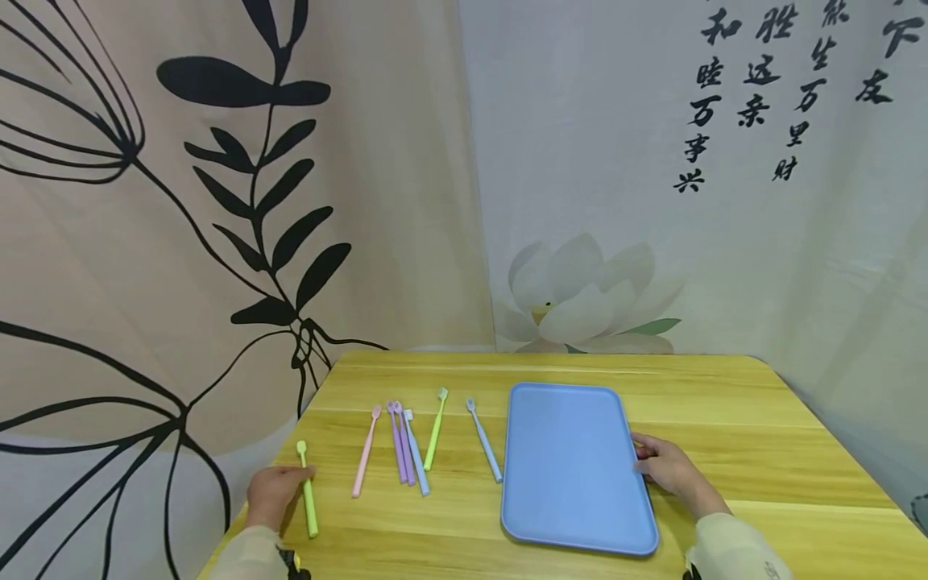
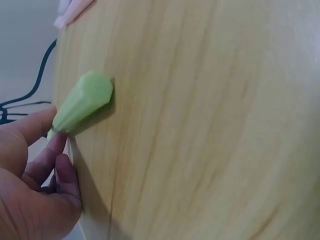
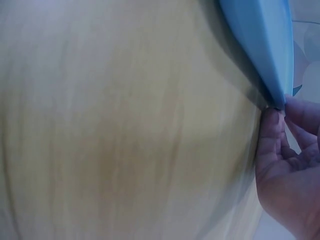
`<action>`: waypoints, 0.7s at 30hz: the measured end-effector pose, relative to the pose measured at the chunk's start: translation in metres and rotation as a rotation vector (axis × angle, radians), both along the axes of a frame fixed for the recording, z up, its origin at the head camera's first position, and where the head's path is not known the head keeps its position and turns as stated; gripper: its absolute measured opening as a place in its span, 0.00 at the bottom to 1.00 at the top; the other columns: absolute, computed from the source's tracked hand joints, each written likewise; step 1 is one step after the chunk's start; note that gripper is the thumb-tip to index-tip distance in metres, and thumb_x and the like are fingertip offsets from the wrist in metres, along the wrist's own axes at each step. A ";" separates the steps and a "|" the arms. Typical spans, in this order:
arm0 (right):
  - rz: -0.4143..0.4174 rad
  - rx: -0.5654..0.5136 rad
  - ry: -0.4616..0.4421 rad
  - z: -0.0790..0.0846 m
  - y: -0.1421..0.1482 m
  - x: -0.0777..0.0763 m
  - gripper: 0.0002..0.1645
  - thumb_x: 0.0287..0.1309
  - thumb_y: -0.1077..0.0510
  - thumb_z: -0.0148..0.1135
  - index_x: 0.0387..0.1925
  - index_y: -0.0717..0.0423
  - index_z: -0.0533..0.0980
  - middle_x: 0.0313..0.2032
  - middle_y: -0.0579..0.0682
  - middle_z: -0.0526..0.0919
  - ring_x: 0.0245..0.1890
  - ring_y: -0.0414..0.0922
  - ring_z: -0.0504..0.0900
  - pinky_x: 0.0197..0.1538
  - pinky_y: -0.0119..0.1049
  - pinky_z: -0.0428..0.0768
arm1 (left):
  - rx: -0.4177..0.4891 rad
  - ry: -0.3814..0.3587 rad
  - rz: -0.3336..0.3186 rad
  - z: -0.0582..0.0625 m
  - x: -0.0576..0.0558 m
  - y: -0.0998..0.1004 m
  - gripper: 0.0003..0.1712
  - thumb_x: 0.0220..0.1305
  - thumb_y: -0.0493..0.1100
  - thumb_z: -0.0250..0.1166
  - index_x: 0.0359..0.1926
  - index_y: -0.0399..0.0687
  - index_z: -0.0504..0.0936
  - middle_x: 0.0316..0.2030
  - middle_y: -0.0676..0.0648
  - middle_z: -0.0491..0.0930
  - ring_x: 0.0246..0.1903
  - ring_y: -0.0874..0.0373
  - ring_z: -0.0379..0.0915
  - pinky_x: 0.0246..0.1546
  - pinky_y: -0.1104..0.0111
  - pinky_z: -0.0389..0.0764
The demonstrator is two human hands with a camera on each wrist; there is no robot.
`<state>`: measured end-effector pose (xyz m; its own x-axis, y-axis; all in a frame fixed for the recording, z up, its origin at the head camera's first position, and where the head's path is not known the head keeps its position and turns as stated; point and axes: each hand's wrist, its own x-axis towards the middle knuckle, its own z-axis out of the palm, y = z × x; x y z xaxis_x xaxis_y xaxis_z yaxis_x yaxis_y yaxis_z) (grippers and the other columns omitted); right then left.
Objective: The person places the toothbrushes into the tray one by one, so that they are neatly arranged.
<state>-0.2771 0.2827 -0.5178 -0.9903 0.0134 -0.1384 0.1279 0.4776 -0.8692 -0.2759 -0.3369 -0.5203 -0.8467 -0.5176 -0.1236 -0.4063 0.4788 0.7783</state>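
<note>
At the table's left side, my left hand (image 1: 271,493) pinches a light green toothbrush (image 1: 310,507) between thumb and finger, its head pointing away. The left wrist view shows the thick handle end of that toothbrush (image 2: 87,97) close to the wood. My right hand (image 1: 670,467) grips the right rim of a blue rectangular tray (image 1: 573,467), which bears nothing. In the right wrist view the thumb and fingers (image 3: 272,125) pinch the tray's edge (image 3: 260,45). Between the hands lie a pink toothbrush (image 1: 366,455), two purple toothbrushes, a blue toothbrush (image 1: 416,459) and a second green toothbrush (image 1: 436,431).
Another blue toothbrush (image 1: 486,443) lies just left of the tray. The wooden table (image 1: 754,451) has rounded far corners and ends at a printed curtain (image 1: 406,201) with plant drawings and writing.
</note>
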 end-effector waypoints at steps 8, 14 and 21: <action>-0.001 0.001 0.003 0.001 0.000 0.002 0.34 0.59 0.74 0.56 0.67 0.77 0.61 0.46 0.63 0.74 0.46 0.53 0.74 0.43 0.39 0.80 | -0.017 -0.076 0.025 0.005 -0.003 0.002 0.32 0.55 0.47 0.70 0.48 0.18 0.78 0.49 0.24 0.76 0.48 0.31 0.72 0.52 0.46 0.75; 0.002 0.019 0.007 0.003 -0.001 0.003 0.34 0.59 0.74 0.57 0.67 0.77 0.61 0.47 0.64 0.74 0.48 0.54 0.74 0.46 0.40 0.80 | 0.037 -0.029 0.063 0.010 -0.004 0.006 0.27 0.53 0.45 0.71 0.38 0.19 0.77 0.31 0.31 0.77 0.35 0.39 0.74 0.40 0.54 0.78; -0.002 0.008 0.004 0.003 -0.001 0.003 0.34 0.59 0.74 0.57 0.67 0.77 0.61 0.46 0.63 0.74 0.47 0.53 0.74 0.45 0.39 0.79 | 0.231 0.043 0.036 0.020 -0.010 0.016 0.14 0.57 0.40 0.69 0.31 0.31 0.76 0.18 0.48 0.72 0.19 0.56 0.69 0.22 0.65 0.72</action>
<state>-0.2740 0.2817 -0.5151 -0.9908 0.0162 -0.1342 0.1252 0.4840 -0.8661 -0.2859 -0.3210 -0.5004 -0.8353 -0.5098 -0.2059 -0.3836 0.2721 0.8825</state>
